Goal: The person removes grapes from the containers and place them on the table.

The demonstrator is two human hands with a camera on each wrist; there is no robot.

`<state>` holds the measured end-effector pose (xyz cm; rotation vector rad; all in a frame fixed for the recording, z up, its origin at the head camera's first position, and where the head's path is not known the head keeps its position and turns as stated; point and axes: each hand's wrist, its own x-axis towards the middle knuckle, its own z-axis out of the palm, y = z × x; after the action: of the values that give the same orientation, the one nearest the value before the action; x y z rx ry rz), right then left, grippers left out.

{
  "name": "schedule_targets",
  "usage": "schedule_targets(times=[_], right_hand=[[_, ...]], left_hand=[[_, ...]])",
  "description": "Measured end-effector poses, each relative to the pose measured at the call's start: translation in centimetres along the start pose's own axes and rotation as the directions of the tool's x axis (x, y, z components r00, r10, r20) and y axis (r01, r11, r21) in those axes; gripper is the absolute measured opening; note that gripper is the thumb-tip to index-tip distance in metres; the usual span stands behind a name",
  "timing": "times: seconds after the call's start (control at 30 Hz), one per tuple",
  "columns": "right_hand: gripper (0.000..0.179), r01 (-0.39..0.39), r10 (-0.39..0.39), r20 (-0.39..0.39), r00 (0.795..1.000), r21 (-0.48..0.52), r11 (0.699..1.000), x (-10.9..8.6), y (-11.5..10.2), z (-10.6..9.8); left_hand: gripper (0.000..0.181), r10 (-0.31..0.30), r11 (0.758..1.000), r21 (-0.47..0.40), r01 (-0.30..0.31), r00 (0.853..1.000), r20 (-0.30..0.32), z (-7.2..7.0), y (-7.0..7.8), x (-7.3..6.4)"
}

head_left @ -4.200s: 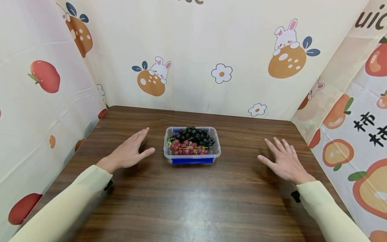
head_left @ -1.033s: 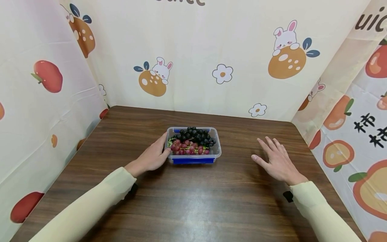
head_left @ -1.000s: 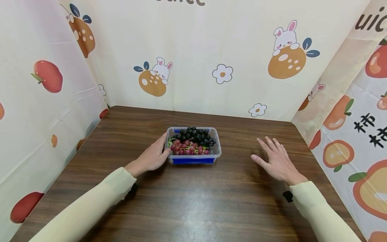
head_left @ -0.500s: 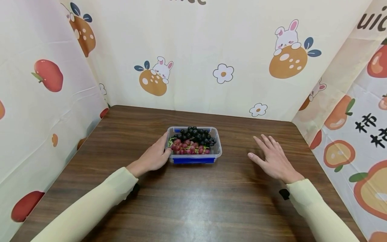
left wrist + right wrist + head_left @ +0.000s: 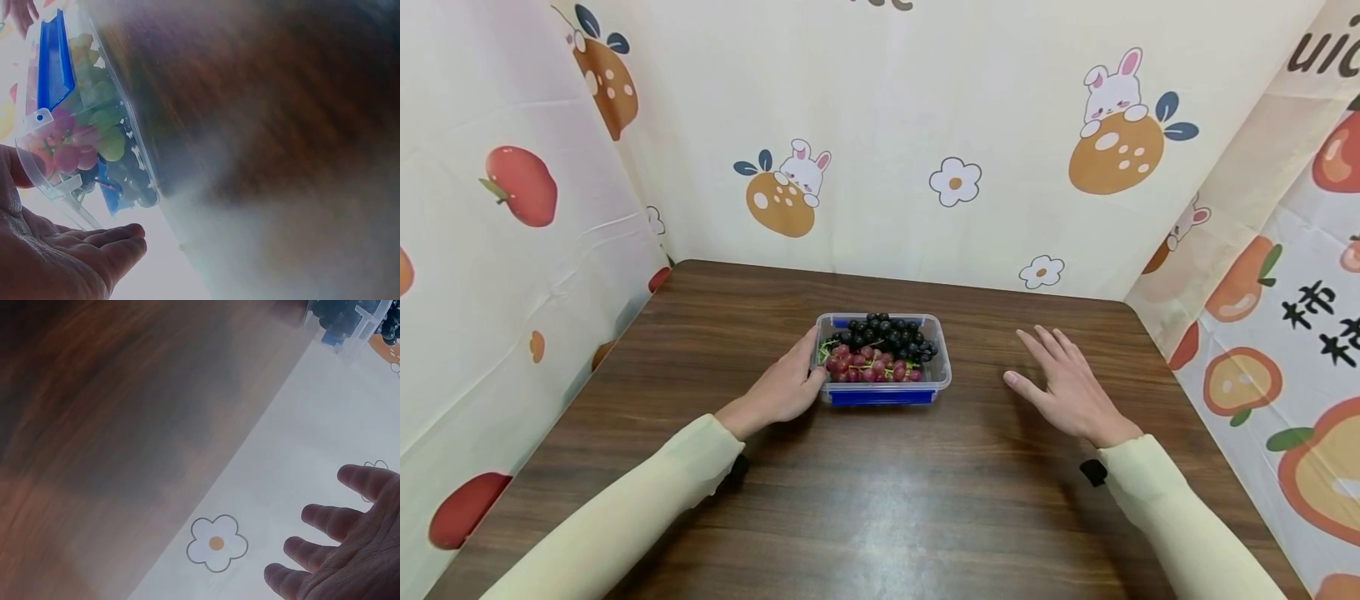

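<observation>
A clear plastic food container (image 5: 883, 388) with blue clips stands lidless toward the back of the wooden table. Inside lie black grapes (image 5: 887, 335) at the rear and red grapes (image 5: 868, 367) with green stems in front. My left hand (image 5: 775, 392) rests against the container's left end, thumb by the front corner and fingers stretched along the side. From the left wrist, the blue clip (image 5: 53, 65) and grapes show through the wall above my extended fingers. My right hand (image 5: 1071, 396) hovers to the right of the container, apart from it, fingers spread and holding nothing.
The brown wood-grain table (image 5: 880, 500) is bordered at the back by a cream curtain (image 5: 880, 100) printed with rabbits, flowers and fruit. More printed cloth (image 5: 1300, 350) hangs along the right side and the left.
Since the oldest frame, my left hand has moved right to the container's left end. My right hand has drifted left toward the container, still through the last half second. The container stays put.
</observation>
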<state>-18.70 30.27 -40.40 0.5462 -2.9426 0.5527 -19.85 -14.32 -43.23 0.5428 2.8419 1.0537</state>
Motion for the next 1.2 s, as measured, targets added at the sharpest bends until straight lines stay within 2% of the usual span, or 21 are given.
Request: schedule_targets(times=[0.77,1.2], right_hand=[[0.078,-0.03,0.029,0.017,0.999,0.073,0.997,1.5,-1.8,0.0],[0.078,-0.007,0.006,0.003,1.0,0.08,0.997,2.2,-2.3,0.1]], left_hand=[[0.077,0.003,1.0,0.0,-0.003,1.0,-0.006,-0.1,0.1,0.0],[0.077,-0.008,1.0,0.002,0.008,1.0,0.001,-0.2,0.3,-0.1]])
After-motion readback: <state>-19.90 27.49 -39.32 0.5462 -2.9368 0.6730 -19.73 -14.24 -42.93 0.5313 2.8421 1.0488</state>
